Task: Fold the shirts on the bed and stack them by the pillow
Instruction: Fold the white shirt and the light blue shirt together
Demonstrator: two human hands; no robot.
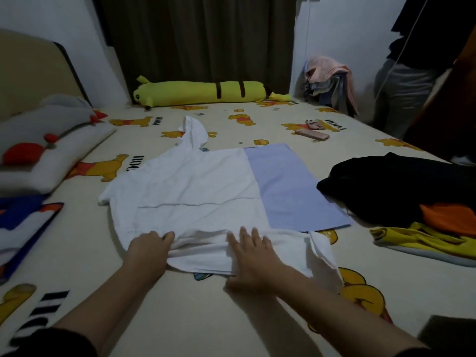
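Note:
A white and light-blue shirt (pixel 195 186) lies spread flat in the middle of the bed, its near edge folded over into a band. My left hand (pixel 152 249) grips that folded edge at the near left, fingers curled into the cloth. My right hand (pixel 251 256) rests flat on the same band, fingers spread. A heap of unfolded shirts lies at the right: a black one (pixel 391 184), an orange one (pixel 448 217) and a yellow one (pixel 422 244). A grey and white pillow (pixel 49 148) with red patches sits at the left.
A long yellow plush toy (pixel 203 92) lies along the far edge by the dark curtain. Two phones (pixel 313 131) lie far right on the sheet. Hanging clothes (pixel 329 83) and a standing person (pixel 404 96) are at the far right. A blue and white cloth (pixel 23 230) lies near left.

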